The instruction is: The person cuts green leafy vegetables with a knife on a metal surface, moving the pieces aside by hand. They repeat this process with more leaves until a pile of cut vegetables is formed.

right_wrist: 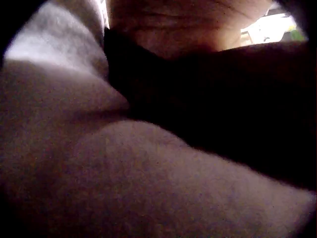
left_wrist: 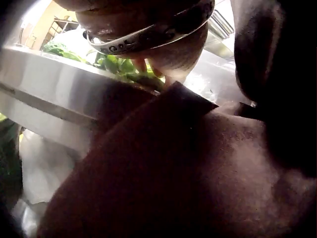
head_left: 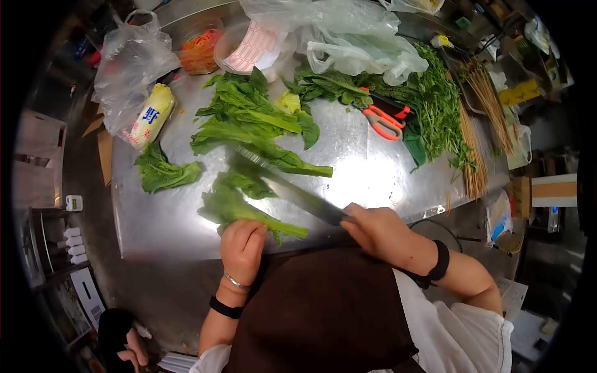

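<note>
My right hand (head_left: 387, 236) grips the handle of a long kitchen knife (head_left: 298, 198). The blurred blade points up and left, above the leafy greens. Close to the table's front edge, my left hand (head_left: 242, 245) has its fingers curled at the near side of a green lettuce leaf (head_left: 233, 208), whose pale stalk runs right. In the left wrist view, fingertips of the left hand (left_wrist: 173, 59) reach into leaves (left_wrist: 126, 69) under a silver bangle. A larger pile of lettuce leaves (head_left: 239, 112) lies beyond the knife. The right wrist view is mostly dark cloth and skin.
On the steel table (head_left: 155, 230), a single leaf (head_left: 163, 169) and a wrapped cabbage (head_left: 153, 115) lie left. Orange-handled scissors (head_left: 382, 121), herbs (head_left: 435, 105) and wooden skewers (head_left: 476, 155) are right. Plastic bags (head_left: 354, 40) and a tub of shredded vegetables (head_left: 200, 46) line the back.
</note>
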The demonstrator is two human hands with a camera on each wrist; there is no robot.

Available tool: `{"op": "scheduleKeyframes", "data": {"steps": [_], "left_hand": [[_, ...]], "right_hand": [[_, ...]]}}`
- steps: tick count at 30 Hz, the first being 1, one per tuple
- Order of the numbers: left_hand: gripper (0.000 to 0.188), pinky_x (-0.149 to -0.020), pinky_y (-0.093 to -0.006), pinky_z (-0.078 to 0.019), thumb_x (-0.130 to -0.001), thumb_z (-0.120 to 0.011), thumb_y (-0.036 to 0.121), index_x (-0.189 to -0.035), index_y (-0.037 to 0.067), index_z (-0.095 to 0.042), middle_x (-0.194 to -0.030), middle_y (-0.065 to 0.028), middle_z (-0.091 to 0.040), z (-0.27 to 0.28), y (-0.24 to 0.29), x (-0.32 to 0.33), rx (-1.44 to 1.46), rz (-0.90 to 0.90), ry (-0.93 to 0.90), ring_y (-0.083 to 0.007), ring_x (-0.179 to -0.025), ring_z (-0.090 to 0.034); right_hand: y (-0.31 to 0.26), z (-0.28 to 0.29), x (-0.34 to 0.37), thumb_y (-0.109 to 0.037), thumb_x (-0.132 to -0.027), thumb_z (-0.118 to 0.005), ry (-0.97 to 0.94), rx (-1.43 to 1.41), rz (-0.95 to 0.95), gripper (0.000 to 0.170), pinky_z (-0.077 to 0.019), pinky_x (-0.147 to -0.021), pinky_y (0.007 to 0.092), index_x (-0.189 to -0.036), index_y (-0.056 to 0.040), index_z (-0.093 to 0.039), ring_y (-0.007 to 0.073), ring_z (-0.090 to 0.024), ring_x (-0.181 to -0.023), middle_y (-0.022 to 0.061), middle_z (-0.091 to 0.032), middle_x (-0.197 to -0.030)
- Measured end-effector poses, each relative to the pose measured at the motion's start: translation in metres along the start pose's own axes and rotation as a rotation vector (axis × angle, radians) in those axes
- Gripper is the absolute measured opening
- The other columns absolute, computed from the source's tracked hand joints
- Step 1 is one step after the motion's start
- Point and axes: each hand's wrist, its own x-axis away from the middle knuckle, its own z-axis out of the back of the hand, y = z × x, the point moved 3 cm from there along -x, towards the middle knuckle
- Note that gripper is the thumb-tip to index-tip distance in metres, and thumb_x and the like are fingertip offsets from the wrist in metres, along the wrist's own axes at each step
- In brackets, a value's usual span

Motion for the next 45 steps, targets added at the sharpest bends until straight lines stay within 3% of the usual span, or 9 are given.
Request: {"op": "scheduleKeyframes", "data": {"steps": [9,14,19,24,25,30,35,39,45], "left_hand": [[0.044,-0.099,-0.0511,-0.0497,-0.08,-0.064,0.002,-0.123,0.003,-0.067,-0.132,-0.0133,-0.065,-0.002,0.014,-0.071,-0.181,-0.215,-0.278,-0.0356,-0.119,-0.06],[0.036,-0.094,-0.0448,-0.0496,-0.076,-0.066,0.003,-0.111,0.009,-0.07,-0.098,-0.0063,-0.068,-0.027,0.0,-0.085,-0.179,-0.238,-0.49,-0.0304,-0.102,-0.064],[0.03,-0.087,-0.0458,-0.0513,-0.08,-0.068,0.01,-0.109,0.011,-0.072,-0.106,-0.0085,-0.069,0.02,-0.001,-0.122,-0.312,-0.316,-0.282,-0.0322,-0.099,-0.065],[0.029,-0.088,-0.0455,-0.0508,-0.08,-0.067,0.009,-0.108,0.011,-0.072,-0.11,-0.0096,-0.068,0.029,0.02,-0.201,-0.374,-0.371,-0.014,-0.0318,-0.102,-0.065],[0.041,-0.094,-0.0469,-0.0504,-0.071,-0.078,0.005,-0.112,0.01,-0.073,-0.108,-0.0091,-0.069,0.014,0.014,-0.183,-0.329,-0.307,-0.095,-0.0299,-0.107,-0.065],[0.038,-0.106,-0.0488,-0.0473,-0.076,-0.075,0.007,-0.113,0.012,-0.073,-0.105,-0.0042,-0.07,-0.057,-0.005,-0.127,-0.135,-0.24,-0.273,-0.0242,-0.105,-0.066],[0.028,-0.116,-0.0534,-0.0406,-0.086,-0.065,0.01,-0.114,0.012,-0.072,-0.112,-0.003,-0.072,0.013,0.019,-0.127,-0.268,-0.273,-0.46,-0.0232,-0.109,-0.067],[0.033,-0.118,-0.0538,-0.0393,-0.086,-0.065,0.012,-0.118,0.015,-0.072,-0.116,-0.0026,-0.071,0.019,0.004,-0.097,-0.152,-0.344,-0.583,-0.0229,-0.113,-0.066],[0.032,-0.096,-0.0478,-0.0522,-0.081,-0.067,0.007,-0.111,0.01,-0.076,-0.109,-0.0088,-0.069,-0.007,0.002,-0.057,-0.096,-0.154,-0.189,-0.0313,-0.104,-0.065]], "right_hand": [[0.02,0.058,0.043,-0.01,-0.101,-0.066,0.259,-0.193,-0.131,0.019,-0.0514,-0.059,0.0387,-0.105,0.0038,-0.053,0.0393,-0.068,-0.068,0.0219,-0.07,-0.081],[0.037,0.064,0.062,-0.01,-0.101,-0.065,0.273,-0.242,-0.228,0.019,-0.0503,-0.059,0.0376,-0.099,0.0043,-0.053,0.0381,-0.068,-0.066,0.0227,-0.07,-0.08],[0.056,0.059,0.075,-0.011,-0.101,-0.066,0.346,-0.331,-0.233,0.022,-0.0479,-0.056,0.0364,-0.094,0.0042,-0.051,0.0353,-0.062,-0.059,0.0232,-0.068,-0.078],[0.069,0.067,0.073,-0.012,-0.101,-0.068,0.432,-0.3,-0.195,0.028,-0.0427,-0.052,0.0325,-0.09,0.0036,-0.047,0.0231,-0.045,-0.053,0.0212,-0.065,-0.073],[0.067,0.069,0.074,-0.012,-0.101,-0.068,0.441,-0.313,-0.219,0.028,-0.042,-0.051,0.0321,-0.09,0.0036,-0.047,0.0226,-0.044,-0.053,0.0207,-0.064,-0.072],[0.071,0.065,0.073,-0.012,-0.101,-0.068,0.405,-0.33,-0.263,0.028,-0.0421,-0.051,0.0315,-0.09,0.0041,-0.048,0.0201,-0.044,-0.053,0.0186,-0.062,-0.069],[0.059,0.063,0.063,-0.012,-0.101,-0.068,0.307,-0.361,-0.301,0.027,-0.0439,-0.052,0.0325,-0.09,0.0039,-0.049,0.0188,-0.049,-0.053,0.0188,-0.061,-0.069],[0.048,0.055,0.047,-0.012,-0.101,-0.067,0.228,-0.276,-0.212,0.023,-0.046,-0.054,0.0351,-0.091,0.0016,-0.051,0.0283,-0.058,-0.055,0.0185,-0.062,-0.069],[0.023,0.045,0.026,-0.012,-0.101,-0.066,0.071,-0.227,-0.087,0.02,-0.0487,-0.056,0.0414,-0.094,-0.0006,-0.052,0.0401,-0.064,-0.065,0.0191,-0.065,-0.072]]}}
